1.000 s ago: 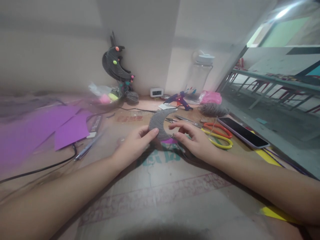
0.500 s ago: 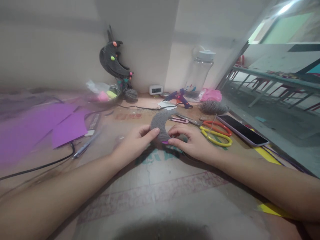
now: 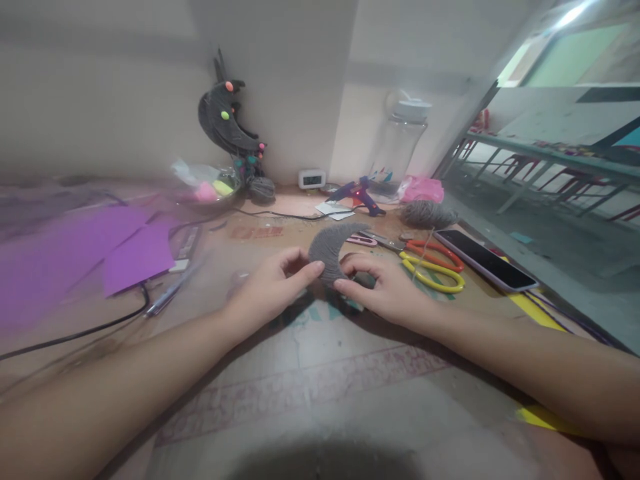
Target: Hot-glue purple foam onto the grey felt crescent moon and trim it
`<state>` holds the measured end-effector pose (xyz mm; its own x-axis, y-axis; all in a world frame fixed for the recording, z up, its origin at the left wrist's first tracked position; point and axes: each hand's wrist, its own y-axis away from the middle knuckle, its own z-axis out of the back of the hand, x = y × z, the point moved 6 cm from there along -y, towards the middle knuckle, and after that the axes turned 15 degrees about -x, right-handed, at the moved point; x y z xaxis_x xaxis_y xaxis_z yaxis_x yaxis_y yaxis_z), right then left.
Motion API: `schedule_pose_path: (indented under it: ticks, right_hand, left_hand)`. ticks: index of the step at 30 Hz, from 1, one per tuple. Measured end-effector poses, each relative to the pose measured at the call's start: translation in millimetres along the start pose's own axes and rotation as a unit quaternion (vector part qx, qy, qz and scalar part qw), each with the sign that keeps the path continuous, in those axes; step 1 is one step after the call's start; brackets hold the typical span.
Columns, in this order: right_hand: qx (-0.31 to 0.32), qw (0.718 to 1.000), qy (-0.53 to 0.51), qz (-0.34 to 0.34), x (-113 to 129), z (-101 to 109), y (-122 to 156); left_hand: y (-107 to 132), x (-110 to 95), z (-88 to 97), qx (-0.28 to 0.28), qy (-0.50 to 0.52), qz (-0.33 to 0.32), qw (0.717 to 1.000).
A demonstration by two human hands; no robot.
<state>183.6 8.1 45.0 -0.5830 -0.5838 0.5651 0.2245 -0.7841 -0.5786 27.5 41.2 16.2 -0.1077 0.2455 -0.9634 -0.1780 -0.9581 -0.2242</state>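
A grey crescent moon [image 3: 327,250], wound with yarn, is held just above the cardboard-covered table. My left hand [image 3: 287,277] pinches its outer left edge between thumb and fingers. On the other side my right hand [image 3: 380,283] has thumb and curled fingers closed at the crescent's lower tip. A small dark shape shows under the right fingers, too unclear to name. Right behind the hands lie scissors with orange and yellow handles [image 3: 433,267] and a pink cutter [image 3: 363,241].
A glue gun [image 3: 360,195], a white clock [image 3: 312,179], a clear bottle [image 3: 403,140] and grey yarn [image 3: 429,214] stand behind. A phone [image 3: 485,260] lies right; purple sheets [image 3: 137,257], a pen [image 3: 173,293] and a black cable [image 3: 85,337] lie left. Finished-looking dark crescents [image 3: 220,127] lean on the wall.
The crescent has shifted slightly right and tilted, its upper tip now further right. The purple edge that showed at its lower end is now covered. Both hands keep their hold.
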Motion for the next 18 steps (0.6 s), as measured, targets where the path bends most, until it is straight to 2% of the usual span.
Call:
schedule_pose_path:
  ticks: [4, 9, 14, 18]
  right_hand:
    - [-0.005, 1.0, -0.025, -0.004, -2, 2, 1]
    - [-0.093, 0.985, -0.075, -0.122, -27, 11, -2]
    - [-0.175, 0.969, -0.06, -0.161, -42, 22, -8]
    - [-0.181, 0.962, -0.064, -0.193, -46, 23, -9]
  left_hand:
    - [1, -1, 1.8, -0.012, -0.008, 0.01, 1.0]
    - [-2, 3, 5.3, -0.028, 0.016, 0.031, 0.999]
    - [-7, 5, 10.1, -0.061, 0.017, 0.037, 0.997]
    - [-7, 5, 9.9, -0.067, 0.02, 0.042, 0.997]
